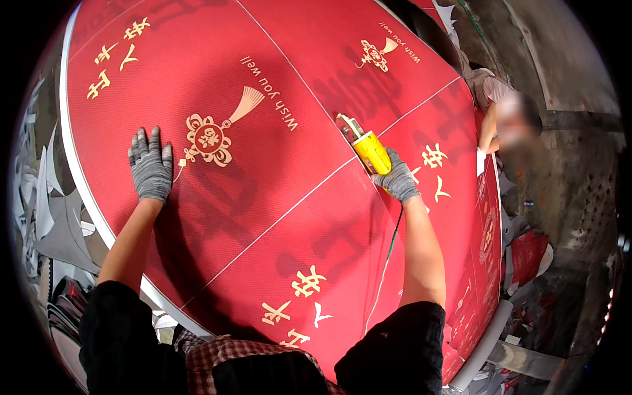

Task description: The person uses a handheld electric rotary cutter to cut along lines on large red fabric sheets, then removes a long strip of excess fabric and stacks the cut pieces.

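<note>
A large red printed mat sheet (263,197) with gold knot patterns and lettering spreads over the table before me. Thin pale lines divide it into panels. My right hand (400,179), in a grey glove, is closed round a yellow electric cutter (372,155). The cutter's metal head lies on the long pale line, close to where another line crosses it. From its rear a thin cord (388,253) runs back toward me across the sheet. My left hand (151,168), also gloved in grey, lies flat with fingers spread on the sheet, left of a gold knot pattern (208,139).
A person (490,108) is at the table's far right edge, one arm on the red sheet. Grey and white offcuts (66,230) are heaped beyond the left edge. A pale roll (484,345) and red scraps (528,257) lie at the right. The table's white edge (79,171) curves along the left.
</note>
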`<state>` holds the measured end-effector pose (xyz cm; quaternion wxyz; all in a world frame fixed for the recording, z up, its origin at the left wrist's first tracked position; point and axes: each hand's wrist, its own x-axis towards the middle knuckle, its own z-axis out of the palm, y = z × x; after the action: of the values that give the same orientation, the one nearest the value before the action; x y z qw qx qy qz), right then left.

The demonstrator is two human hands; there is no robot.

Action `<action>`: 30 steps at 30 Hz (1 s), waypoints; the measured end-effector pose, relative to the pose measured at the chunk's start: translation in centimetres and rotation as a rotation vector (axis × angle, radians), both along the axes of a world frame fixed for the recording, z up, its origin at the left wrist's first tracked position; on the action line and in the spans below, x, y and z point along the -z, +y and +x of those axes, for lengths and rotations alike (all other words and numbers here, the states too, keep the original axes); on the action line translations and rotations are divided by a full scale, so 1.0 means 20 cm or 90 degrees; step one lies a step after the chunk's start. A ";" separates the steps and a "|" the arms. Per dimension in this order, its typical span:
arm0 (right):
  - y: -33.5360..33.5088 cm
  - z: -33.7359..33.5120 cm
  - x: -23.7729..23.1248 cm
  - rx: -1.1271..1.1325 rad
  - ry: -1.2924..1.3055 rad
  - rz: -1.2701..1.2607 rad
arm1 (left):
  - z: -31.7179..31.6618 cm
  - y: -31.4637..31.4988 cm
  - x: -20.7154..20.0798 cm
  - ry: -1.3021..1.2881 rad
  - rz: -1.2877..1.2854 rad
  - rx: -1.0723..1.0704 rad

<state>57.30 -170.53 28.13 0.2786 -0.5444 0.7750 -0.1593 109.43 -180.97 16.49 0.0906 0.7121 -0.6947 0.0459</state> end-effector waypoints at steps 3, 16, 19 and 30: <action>-0.09 0.01 0.04 -0.002 -0.039 -0.018 | 0.04 -0.03 0.05 0.061 -0.032 0.029; -0.54 0.13 0.22 0.026 -0.223 -0.023 | 0.00 -0.07 0.01 0.067 0.028 0.010; -0.64 0.17 0.23 0.039 -0.225 -0.022 | -0.01 -0.08 0.01 0.072 0.034 0.012; -1.03 0.35 0.23 -0.039 -0.123 -0.033 | 0.02 -0.10 -0.02 0.105 0.071 0.026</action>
<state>64.21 -191.08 23.50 0.3422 -0.5570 0.7233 -0.2226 109.89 -182.88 16.90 0.1084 0.7028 -0.7010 -0.0534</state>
